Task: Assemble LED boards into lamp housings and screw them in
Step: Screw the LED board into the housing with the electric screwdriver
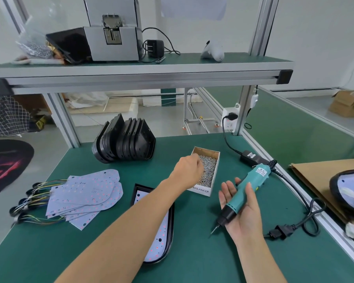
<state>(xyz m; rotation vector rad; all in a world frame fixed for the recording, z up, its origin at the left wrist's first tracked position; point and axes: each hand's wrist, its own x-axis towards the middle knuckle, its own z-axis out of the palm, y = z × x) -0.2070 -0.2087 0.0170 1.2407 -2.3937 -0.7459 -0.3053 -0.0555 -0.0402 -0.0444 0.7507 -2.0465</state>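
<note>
- Nearest, a black, round-nosed lamp housing (170, 227) is seen lying on the green tabletop (202, 252), partly hidden under the left forearm; a white LED board dotted with red emitters (161, 237) is already seated in it. Its long axis runs away from the person, the rounded end being nearest. No screws can be made out in it, so fastening is judged to be still to do.
- Just right of it, a teal electric screwdriver with a black nose (245, 193) is cradled in the right hand (241, 209), palm up; the grip is loose, fingers only lightly curled round the barrel. The bit is pointed down and left toward the person, the corded tail up and right.
- Further on, the left hand (189, 170) is reached into a small open cardboard box of silver screws (207, 170), fingers bunched at the heap; whether a screw is pinched cannot be told.
- To the left, a fanned pile of loose white LED boards with coloured wires (86, 197) is left waiting, so several units remain.
- At the back, a row of empty black housings standing on edge (125, 139) is stacked, well apart from the work.
- At the far right, a finished-looking housing (349, 190) is laid on brown cardboard (315, 176); the task is judged to be partway through.
</note>
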